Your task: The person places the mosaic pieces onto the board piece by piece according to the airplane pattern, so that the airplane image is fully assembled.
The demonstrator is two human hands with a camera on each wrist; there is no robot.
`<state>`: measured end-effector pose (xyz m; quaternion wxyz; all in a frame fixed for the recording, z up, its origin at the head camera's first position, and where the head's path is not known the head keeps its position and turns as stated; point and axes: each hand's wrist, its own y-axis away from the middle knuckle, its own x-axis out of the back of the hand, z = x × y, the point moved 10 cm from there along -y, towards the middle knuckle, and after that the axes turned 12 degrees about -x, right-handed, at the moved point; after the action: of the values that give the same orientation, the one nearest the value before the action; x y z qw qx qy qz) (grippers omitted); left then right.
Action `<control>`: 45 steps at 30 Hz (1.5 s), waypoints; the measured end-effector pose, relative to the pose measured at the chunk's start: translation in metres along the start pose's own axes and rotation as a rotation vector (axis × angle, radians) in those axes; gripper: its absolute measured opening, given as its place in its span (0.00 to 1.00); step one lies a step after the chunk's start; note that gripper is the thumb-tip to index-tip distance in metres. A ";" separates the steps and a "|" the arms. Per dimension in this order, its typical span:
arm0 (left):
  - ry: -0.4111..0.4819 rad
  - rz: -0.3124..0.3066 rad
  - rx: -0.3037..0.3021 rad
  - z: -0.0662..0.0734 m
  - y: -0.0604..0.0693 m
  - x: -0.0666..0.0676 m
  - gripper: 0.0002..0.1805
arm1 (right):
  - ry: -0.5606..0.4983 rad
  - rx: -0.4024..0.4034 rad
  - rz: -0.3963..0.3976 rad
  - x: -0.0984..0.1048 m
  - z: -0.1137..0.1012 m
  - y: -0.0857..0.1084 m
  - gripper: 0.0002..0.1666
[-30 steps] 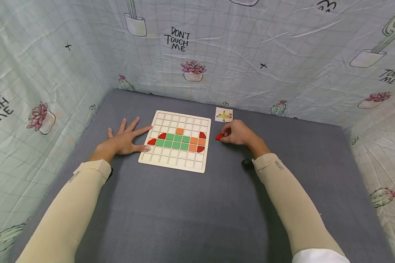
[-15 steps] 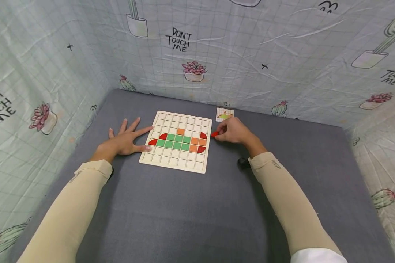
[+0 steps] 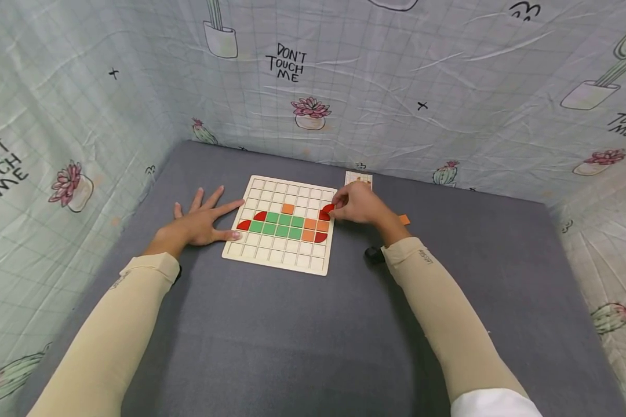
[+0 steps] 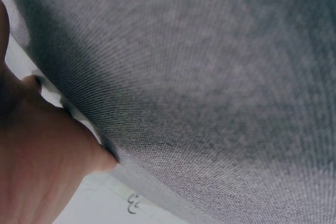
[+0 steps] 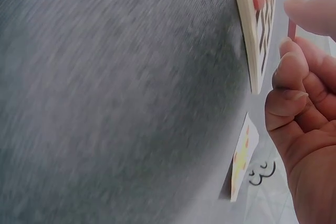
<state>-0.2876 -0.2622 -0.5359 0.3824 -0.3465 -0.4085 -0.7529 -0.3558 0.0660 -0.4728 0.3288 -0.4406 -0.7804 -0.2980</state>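
A pale wooden grid board [image 3: 271, 255] lies on the grey table. Set into its cells are several green squares [image 3: 281, 219], several orange squares [image 3: 310, 223] and several red quarter-round tiles [image 3: 243, 225]. My left hand [image 3: 200, 223] is flat with spread fingers, its thumb and index finger on the board's left edge. My right hand [image 3: 359, 202] pinches a red tile [image 3: 328, 208] between thumb and fingers over the board's right edge. In the right wrist view that red tile [image 5: 292, 29] shows edge-on, held above the surface. The left wrist view shows part of the left hand [image 4: 47, 150] and grey cloth.
A small pattern card [image 3: 364, 176] lies beyond the right hand, which partly covers it. One loose orange tile [image 3: 404, 219] lies to the right of the right wrist. Printed cloth [image 3: 355, 75] hangs around the back and sides of the table.
My right hand has moved left with the red tile, from beside the board to over its right edge. The loose orange tile has come into view. My left hand keeps its place.
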 end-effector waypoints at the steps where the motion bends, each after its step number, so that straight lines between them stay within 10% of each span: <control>1: 0.000 0.000 0.000 0.000 0.000 0.000 0.62 | -0.005 -0.002 -0.004 -0.001 -0.001 -0.001 0.08; 45: 0.004 -0.025 0.014 0.003 0.003 0.004 0.60 | -0.028 -0.092 0.000 -0.033 -0.042 -0.034 0.11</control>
<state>-0.2865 -0.2617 -0.5302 0.3762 -0.3369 -0.4174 -0.7555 -0.3624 0.0035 -0.4788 0.2972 -0.4593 -0.7704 -0.3275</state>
